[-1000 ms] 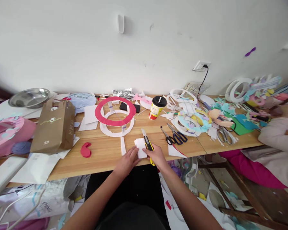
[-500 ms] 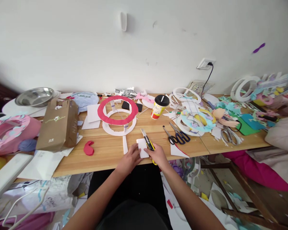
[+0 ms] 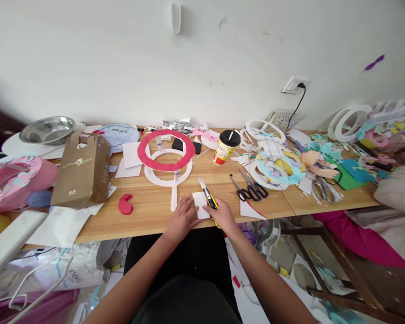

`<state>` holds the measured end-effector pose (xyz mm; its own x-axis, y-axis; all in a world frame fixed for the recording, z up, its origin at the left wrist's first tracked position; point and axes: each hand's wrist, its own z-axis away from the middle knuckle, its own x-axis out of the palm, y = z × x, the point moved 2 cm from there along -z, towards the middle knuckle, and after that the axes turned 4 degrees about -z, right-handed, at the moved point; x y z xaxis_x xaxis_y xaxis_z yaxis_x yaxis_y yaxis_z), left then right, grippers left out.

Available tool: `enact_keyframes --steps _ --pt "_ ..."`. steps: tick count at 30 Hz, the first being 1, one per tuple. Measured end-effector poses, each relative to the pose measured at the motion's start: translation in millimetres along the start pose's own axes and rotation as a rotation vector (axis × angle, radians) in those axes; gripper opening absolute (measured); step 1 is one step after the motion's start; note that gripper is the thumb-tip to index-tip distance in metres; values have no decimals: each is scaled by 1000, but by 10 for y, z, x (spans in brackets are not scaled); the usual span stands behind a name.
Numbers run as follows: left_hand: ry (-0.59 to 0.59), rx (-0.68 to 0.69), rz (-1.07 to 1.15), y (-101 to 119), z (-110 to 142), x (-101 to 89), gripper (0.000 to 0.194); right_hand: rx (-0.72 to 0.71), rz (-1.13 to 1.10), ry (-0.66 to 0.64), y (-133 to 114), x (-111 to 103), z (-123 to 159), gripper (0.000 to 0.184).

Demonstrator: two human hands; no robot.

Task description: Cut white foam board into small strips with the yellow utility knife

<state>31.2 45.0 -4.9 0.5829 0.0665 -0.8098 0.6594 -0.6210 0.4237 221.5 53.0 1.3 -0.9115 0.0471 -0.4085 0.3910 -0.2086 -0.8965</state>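
A small white card piece lies near the front edge of the wooden table. My left hand rests flat on its left side, fingers stretched out and pressing it down. My right hand is closed round a yellow and black utility knife, whose blade points away from me along the card's right edge. A narrow white strip lies just left of my left hand. Beyond it stands a red ring on a white ring.
Scissors lie right of the knife, a yellow cup with a black lid behind. A brown paper bag, a red scrap and a steel bowl sit at the left. Foam rings and coloured scraps crowd the right. Another person's sleeve shows far right.
Both hands stay on the card and knife. The view has shifted slightly, so everything sits a little higher and more to the right in the picture.
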Motion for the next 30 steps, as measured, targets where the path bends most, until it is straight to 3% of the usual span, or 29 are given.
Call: enact_keyframes --steps 6,13,18,23,30 --pt "-27 25 16 -1 -11 26 37 -53 53 37 -112 21 -96 28" --pt "-33 24 49 -9 -1 40 39 -132 184 58 -432 30 -288 25" --pt "-45 34 25 -37 24 92 40 -188 290 -104 -591 41 -534 12" --pt "-27 38 9 -31 38 118 40 -210 331 -251 -644 45 -788 15" --pt "-39 25 42 -35 44 111 41 -182 302 -353 -568 87 -866 15"
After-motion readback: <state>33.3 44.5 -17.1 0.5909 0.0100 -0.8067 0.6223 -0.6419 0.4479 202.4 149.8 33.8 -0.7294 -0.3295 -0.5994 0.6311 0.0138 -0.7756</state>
